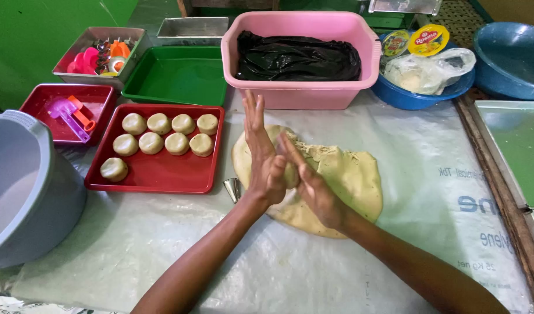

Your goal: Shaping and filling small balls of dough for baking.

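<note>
My left hand [261, 157] and my right hand [310, 183] are pressed palm to palm above a flat sheet of pale yellow dough [351, 174] on the plastic-covered table. A small piece of dough [290, 173] shows between the palms. The left fingers point up and away, spread a little. To the left stands a red tray [162, 177] with several round dough balls [162, 136] in rows. A small metal cone [232, 188] lies beside the tray, near my left wrist.
A pink tub [302, 96] holding a black bag stands behind the dough. A green tray [176, 78], a red tray with plastic tools [69, 113], a metal tin of cutters [101, 52], a grey basin [22, 186] and blue bowls [508, 58] surround the work area.
</note>
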